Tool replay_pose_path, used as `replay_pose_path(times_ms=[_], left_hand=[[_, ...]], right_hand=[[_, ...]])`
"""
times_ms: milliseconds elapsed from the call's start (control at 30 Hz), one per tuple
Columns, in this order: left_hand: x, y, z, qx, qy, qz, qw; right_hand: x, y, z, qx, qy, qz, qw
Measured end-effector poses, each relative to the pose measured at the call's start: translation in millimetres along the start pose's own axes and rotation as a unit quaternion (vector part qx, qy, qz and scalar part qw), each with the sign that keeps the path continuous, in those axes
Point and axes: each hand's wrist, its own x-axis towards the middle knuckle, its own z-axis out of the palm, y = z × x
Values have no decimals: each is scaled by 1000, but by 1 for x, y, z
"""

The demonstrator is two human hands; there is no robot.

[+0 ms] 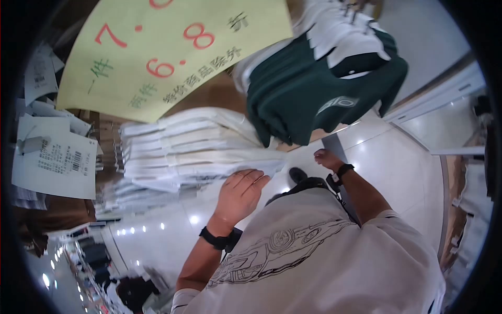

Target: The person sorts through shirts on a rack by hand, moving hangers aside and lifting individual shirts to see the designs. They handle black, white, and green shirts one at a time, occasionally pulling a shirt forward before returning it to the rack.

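Note:
My left hand [239, 194], a black band on its wrist, lies flat with fingers apart against the near edge of a stack of folded white garments [183, 146]. My right hand [327, 157], wearing a black watch, is farther off with curled fingers. It sits just below a pile of folded dark green shirts [308, 89] that bear a white logo. Whether it grips anything is hidden. My white T-shirt with a car drawing [308, 256] fills the lower part of the view.
A big yellow paper sign [172, 47] with red numbers hangs over the white stack. White price tags [55, 162] hang at the left. More white garments [340, 26] lie on the green pile. Glossy pale floor [397, 167] and my dark shoe [298, 174] show below.

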Motion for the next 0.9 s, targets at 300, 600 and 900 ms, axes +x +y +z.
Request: replay_pose_path(times_ms=[300,600,900], left_hand=[[67,-85,-48,335,50,-174,925],[33,-101,-18,348,-113,-210,907],[-101,-57,171,-61,-106,-260,958]], right_hand=[[-103,57,-35,-314,-13,51,948],[-237,130,-38,-174,-106,187,961],[-323,28,-22,20,63,266,962]])
